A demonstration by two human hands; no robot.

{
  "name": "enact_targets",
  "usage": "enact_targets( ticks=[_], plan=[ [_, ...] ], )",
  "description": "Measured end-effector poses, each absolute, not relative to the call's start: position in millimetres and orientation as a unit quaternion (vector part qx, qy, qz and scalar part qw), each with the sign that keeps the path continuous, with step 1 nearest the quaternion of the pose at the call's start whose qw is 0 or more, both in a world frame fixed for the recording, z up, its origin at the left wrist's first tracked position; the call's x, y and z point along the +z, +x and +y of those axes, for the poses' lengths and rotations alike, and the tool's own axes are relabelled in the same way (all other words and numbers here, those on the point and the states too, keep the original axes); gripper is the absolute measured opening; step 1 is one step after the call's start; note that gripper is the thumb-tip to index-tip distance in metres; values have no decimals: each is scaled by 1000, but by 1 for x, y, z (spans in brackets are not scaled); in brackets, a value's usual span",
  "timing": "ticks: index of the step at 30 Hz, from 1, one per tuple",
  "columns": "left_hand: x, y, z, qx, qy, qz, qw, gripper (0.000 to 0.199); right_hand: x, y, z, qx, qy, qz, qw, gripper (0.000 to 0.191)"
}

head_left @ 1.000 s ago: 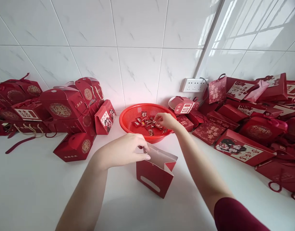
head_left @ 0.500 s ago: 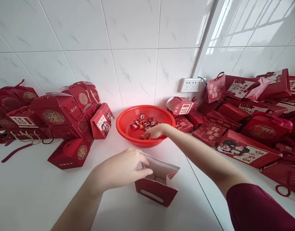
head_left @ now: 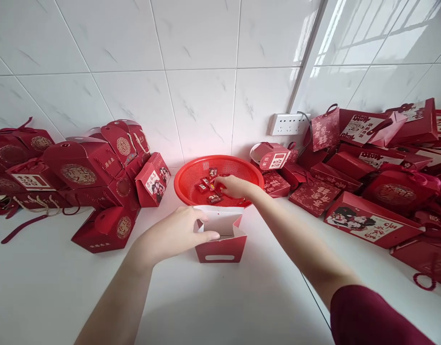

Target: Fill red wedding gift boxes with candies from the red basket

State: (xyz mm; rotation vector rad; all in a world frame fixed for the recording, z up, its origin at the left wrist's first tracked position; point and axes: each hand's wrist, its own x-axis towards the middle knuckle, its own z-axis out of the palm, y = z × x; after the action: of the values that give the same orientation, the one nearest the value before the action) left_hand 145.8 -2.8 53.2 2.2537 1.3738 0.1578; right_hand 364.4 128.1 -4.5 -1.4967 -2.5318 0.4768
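My left hand (head_left: 184,231) grips the left side of an open red paper gift box (head_left: 221,251), the thumb over its near rim and the fingers on the far side. The box stands upright with its pale inside showing. Behind it sits a red plastic colander (head_left: 184,188) with several small wrapped candies (head_left: 214,197) in the bottom. My right hand (head_left: 232,186) reaches over the colander's right rim, its fingertips bent together on candies there. How many candies it holds is hidden by the fingers.
Stacked red gift boxes (head_left: 78,167) fill the left side of the white counter (head_left: 206,306). A large heap of red boxes (head_left: 375,225) lies at the right. Against the tiled wall (head_left: 202,43) is a white power strip (head_left: 289,124).
My left hand has pushed the gift box forward against the colander and squared it up. My right hand has moved up a little among the candies, which lie differently and look fewer.
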Motion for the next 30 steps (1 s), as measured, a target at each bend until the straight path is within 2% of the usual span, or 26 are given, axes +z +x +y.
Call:
enact_targets(
  ticks=[3, 6, 8, 11, 16, 21, 24, 30],
  plan=[
    [51, 148, 8, 39, 803, 529, 271, 66, 10, 380, 99, 152, -476, -832, 242, 35],
    [50, 152, 12, 40, 792, 543, 277, 81, 23, 391, 66, 252, -350, -782, 449, 32],
    [49, 154, 12, 40, 785, 552, 278, 85, 30, 393, 46, 325, -260, -738, 532, 29],
    [47, 154, 12, 35, 779, 559, 282, 84, 37, 392, 23, 354, -211, -738, 535, 28],
    [44, 152, 14, 42, 785, 545, 292, 78, 41, 386, 5, 319, -208, -786, 487, 35],
    [45, 155, 13, 62, 803, 511, 300, 61, 42, 383, 5, 264, -234, -835, 423, 39],
    [45, 158, 11, 70, 818, 494, 286, 50, 43, 384, 5, 245, -252, -840, 414, 39],
    [38, 159, 15, 73, 830, 502, 234, 42, 40, 384, 5, 226, -273, -843, 404, 40]
  ],
)
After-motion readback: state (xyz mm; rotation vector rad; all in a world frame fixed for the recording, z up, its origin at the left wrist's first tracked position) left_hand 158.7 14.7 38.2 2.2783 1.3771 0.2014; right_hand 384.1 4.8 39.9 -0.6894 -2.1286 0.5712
